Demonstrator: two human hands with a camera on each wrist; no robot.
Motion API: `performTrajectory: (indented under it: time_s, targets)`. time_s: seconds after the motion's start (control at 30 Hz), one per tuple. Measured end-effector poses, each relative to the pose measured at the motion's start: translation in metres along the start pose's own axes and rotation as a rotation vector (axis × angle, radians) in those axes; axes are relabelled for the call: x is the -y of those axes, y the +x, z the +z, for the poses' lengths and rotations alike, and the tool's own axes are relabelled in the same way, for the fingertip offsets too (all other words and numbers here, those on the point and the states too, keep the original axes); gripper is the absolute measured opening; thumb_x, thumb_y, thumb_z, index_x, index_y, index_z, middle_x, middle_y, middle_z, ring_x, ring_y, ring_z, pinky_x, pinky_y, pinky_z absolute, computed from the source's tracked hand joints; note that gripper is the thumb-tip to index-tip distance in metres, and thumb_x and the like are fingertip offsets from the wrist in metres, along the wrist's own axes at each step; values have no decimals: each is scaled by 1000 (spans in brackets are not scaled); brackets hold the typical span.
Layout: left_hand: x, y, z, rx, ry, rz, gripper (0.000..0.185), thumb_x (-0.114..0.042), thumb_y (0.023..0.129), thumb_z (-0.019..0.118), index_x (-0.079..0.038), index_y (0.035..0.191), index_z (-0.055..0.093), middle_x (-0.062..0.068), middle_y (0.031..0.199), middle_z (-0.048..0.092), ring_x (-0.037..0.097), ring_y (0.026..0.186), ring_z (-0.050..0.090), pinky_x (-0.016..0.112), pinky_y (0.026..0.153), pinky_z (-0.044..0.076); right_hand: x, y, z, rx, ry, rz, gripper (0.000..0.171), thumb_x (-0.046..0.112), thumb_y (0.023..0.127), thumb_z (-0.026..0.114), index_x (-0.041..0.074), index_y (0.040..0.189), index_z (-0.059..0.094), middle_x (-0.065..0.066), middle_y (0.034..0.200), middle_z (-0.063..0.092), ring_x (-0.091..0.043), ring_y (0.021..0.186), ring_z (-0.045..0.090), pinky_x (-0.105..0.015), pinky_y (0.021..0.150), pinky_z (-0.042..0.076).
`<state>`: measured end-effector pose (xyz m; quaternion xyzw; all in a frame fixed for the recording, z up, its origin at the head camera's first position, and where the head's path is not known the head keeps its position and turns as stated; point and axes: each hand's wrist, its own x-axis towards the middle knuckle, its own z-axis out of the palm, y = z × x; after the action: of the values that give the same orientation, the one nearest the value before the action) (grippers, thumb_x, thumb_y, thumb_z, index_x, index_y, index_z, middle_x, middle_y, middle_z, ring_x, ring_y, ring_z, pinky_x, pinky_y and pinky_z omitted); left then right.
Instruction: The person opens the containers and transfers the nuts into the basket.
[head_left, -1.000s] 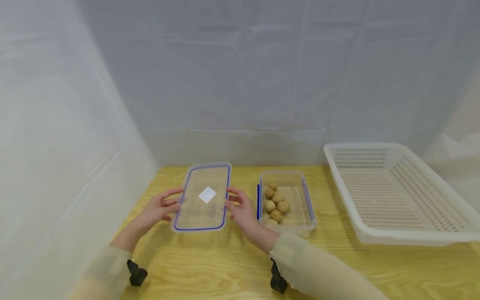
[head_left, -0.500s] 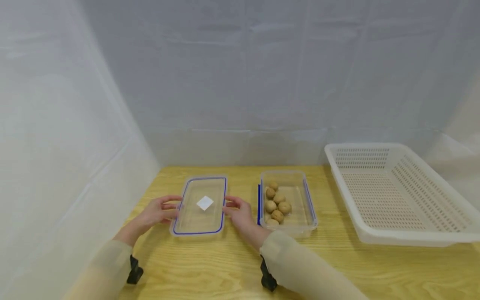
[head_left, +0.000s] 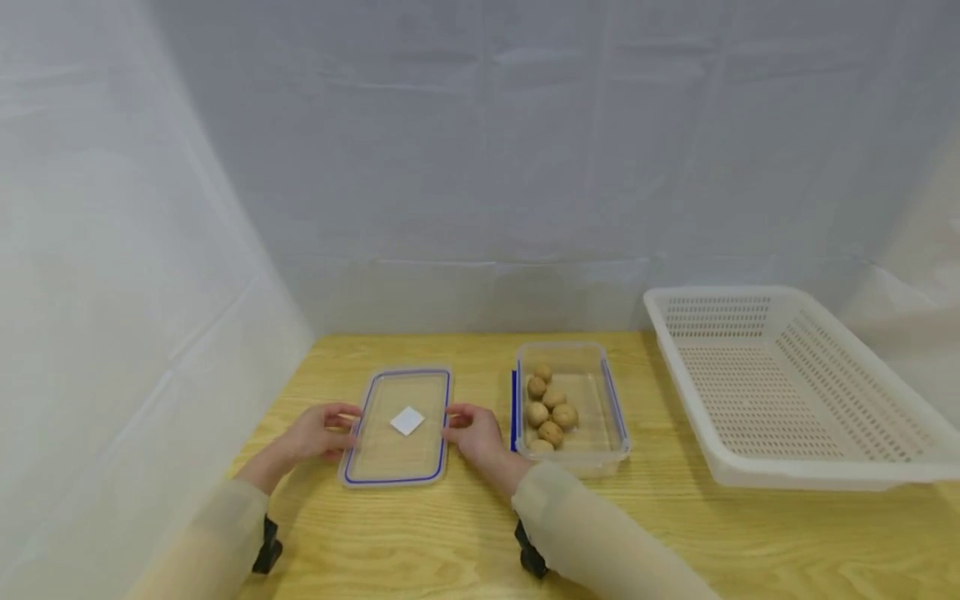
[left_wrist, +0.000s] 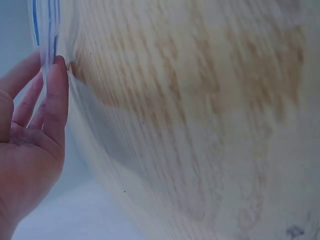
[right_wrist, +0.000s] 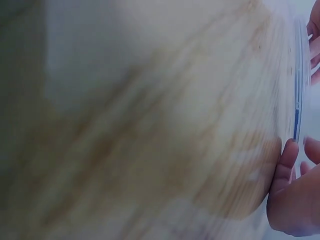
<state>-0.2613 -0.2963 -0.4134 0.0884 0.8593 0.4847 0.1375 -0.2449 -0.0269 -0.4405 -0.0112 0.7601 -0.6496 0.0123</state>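
A clear, flat container lid (head_left: 390, 458) with a blue sealing ring and a white diamond label (head_left: 407, 421) lies close over the wooden table between both hands. On its left long edge, my left hand (head_left: 318, 433) grips with the fingertips; the left wrist view shows the lid's edge (left_wrist: 48, 30) between the fingers. My right hand (head_left: 476, 435) holds the opposite edge, thumb and fingers at the rim. Right of that hand stands a clear plastic food container (head_left: 592, 396), uncovered, with several round brown balls (head_left: 551, 432), walnut-like, gathered along its left side.
A large white perforated basket (head_left: 750, 392) stands on the right of the wooden table (head_left: 420, 542). White sheeting (head_left: 480, 167) rises behind the table and along both sides. Blue clip flaps hang at the container's sides.
Both hands have brought the lid down toward the table and slightly nearer, and it now lies flatter. The container, its balls and the basket have stayed in place.
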Motion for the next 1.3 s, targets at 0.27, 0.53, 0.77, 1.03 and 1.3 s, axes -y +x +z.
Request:
performTrajectory:
  time_s: [0.27,0.53,0.77,1.03,1.3]
  targets:
    - [4,1,3,-34,37,-8,46,2,83,73,12,125,54,18,105,55,14,66,53,27,55,49,-1,2,-3,14,-134,-33,30,-7,77,75,-6,106,70,-7,81,66,-15,76,59,-26,71,49]
    - [2,1,3,-35,59,-31,47,0,85,73,10,127,54,21,111,55,15,68,54,27,56,48,1,1,-4,2,-134,16,28,-3,78,77,-2,105,71,-4,83,66,-16,78,59,-28,73,49]
    - [4,-1,-4,-50,111,37,51,-6,86,73,11,129,51,30,119,55,26,87,61,32,61,50,12,-15,-2,39,-24,50,27,0,83,73,-4,110,69,-8,92,62,-14,75,55,-23,63,48]
    - [-5,-4,-14,-99,83,109,55,-14,92,69,8,137,47,33,130,50,33,105,58,38,76,52,41,-34,-14,151,42,12,28,1,86,72,-1,114,69,-12,101,63,-10,63,53,-24,49,44]
    - [-37,2,-4,-122,-20,177,56,-17,95,64,5,142,42,32,132,48,25,106,58,42,84,52,51,-45,-62,221,-30,-105,32,8,90,70,0,121,66,-11,110,65,-16,81,63,-42,67,54]
